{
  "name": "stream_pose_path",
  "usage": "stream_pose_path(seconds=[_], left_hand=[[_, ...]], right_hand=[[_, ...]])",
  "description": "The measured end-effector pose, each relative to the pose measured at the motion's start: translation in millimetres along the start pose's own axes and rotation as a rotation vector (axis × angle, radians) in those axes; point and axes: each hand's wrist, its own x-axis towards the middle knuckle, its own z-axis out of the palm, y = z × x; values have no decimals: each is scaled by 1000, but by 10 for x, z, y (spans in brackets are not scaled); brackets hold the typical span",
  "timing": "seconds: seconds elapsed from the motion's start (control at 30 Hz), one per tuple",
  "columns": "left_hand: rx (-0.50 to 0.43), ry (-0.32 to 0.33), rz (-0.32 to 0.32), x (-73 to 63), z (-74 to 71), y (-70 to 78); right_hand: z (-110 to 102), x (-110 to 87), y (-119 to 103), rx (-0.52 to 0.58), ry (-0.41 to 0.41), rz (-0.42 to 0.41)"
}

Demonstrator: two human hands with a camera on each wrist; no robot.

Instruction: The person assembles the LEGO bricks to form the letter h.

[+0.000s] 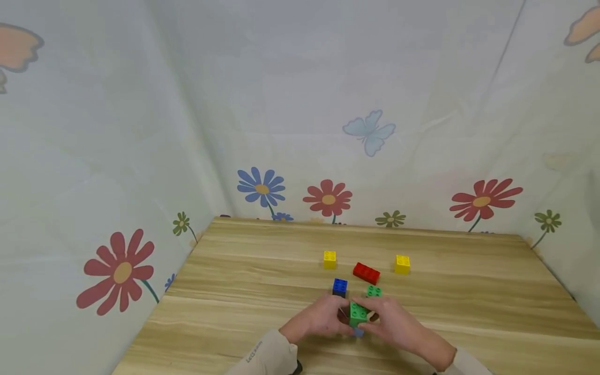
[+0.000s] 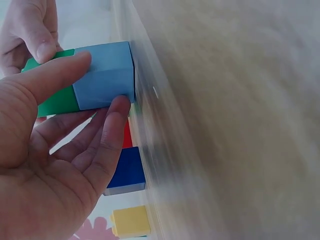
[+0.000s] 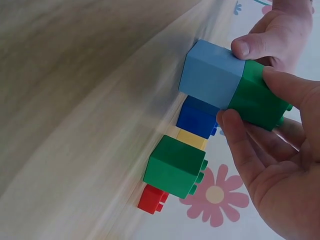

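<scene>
We're pinching the light blue block (image 2: 106,80) in our left grip (image 1: 321,316), the green block (image 3: 257,95) in our right grip (image 1: 394,322) (ideally pressing squarely).

Head: high, facing down, far across table (image 1: 262,250)
Both wrists: low, close, facing far
All share: light-blue block (image 2: 107,75), held green block (image 1: 358,315)

Cream sleeves (image 1: 274,355), left marked with small dark lettering (image 1: 254,352).

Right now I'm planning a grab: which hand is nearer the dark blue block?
Left: the left hand is just in front of the dark blue block; the right hand is farther, to its right.
</scene>
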Motion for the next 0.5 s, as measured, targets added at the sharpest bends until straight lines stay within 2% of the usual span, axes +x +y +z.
stream_pose_path(seconds=[0.27,0.5], left_hand=[[-12,16,21,-48,-19,-28],[-56,52,-2,-126,-90,-165]], right_hand=[[-40,-36,9,-27,-4,32],[-105,-71,46,-110,11,44]])
